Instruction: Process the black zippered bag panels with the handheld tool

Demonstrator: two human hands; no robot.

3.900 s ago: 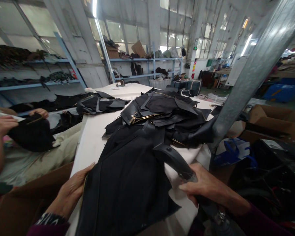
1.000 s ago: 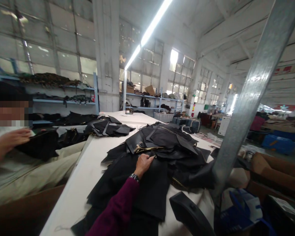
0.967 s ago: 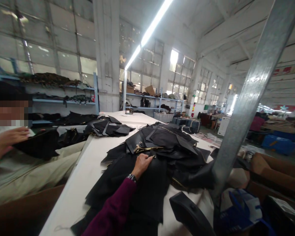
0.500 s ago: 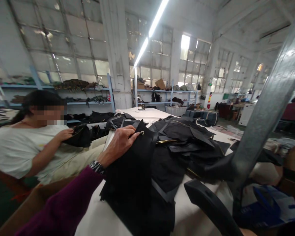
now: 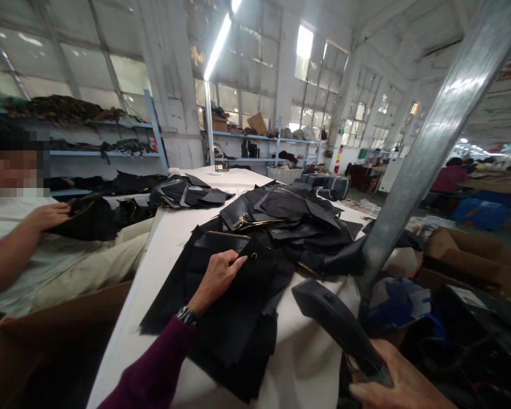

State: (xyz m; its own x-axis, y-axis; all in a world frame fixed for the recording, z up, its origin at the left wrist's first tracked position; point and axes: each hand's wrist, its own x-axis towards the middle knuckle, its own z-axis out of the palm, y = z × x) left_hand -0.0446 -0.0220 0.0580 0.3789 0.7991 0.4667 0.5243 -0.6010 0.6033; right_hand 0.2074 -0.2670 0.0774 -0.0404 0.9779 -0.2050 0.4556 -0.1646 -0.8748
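My left hand (image 5: pixel 218 277) pinches the upper edge of a black fabric panel (image 5: pixel 242 301) beside a small gold-coloured metal piece (image 5: pixel 254 256). The panel lies over other black pieces on the white-covered table (image 5: pixel 123 318). At the lower right, my right hand (image 5: pixel 402 375) is wrapped round a black handheld tool (image 5: pixel 327 309) with a long curved body. Its broad end points up and left, apart from the panel; its exact kind I cannot make out. Beyond my left hand lies a heap of black fabric pieces (image 5: pixel 289 210) with gold zippers.
A slanting metal post (image 5: pixel 426 153) rises at the table's right side. At the left, a seated person (image 5: pixel 21 238) holds black fabric. Cardboard boxes (image 5: pixel 472 255) and a blue bag (image 5: pixel 402 301) stand to the right. Another black pile (image 5: pixel 187 193) lies farther back.
My left hand has lowered the panel onto the table. The black tool and my right hand have come further into view. My view has turned to the right.
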